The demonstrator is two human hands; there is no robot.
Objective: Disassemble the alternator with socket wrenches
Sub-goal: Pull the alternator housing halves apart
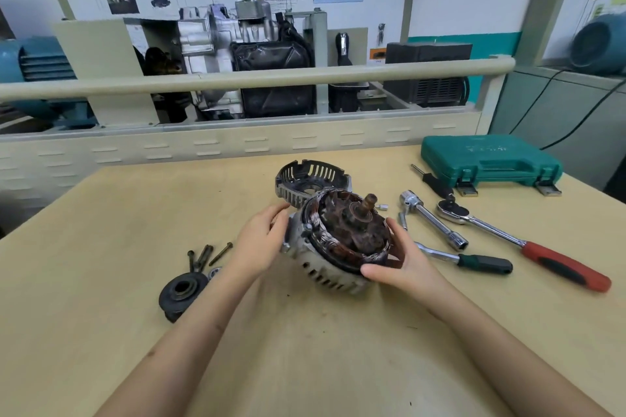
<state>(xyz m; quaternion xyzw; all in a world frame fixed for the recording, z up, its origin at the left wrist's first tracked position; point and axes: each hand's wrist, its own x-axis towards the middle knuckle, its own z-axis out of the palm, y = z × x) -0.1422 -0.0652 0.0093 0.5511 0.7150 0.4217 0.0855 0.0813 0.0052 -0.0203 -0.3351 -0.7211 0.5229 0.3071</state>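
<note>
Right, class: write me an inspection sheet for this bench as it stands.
Surface: tan wooden table, scuffed.
Job's things: alternator body with windings and shaft exposed; removed end cover behind it; pulley and long bolts at left.
Clutter: red-handled ratchet, green-handled ratchet, extension bar, closed green tool case.
Grippers: left hand and right hand hold the body's sides.
Cables: black cables behind the case.
Surroundings: engine training rig, wall diagrams.
</note>
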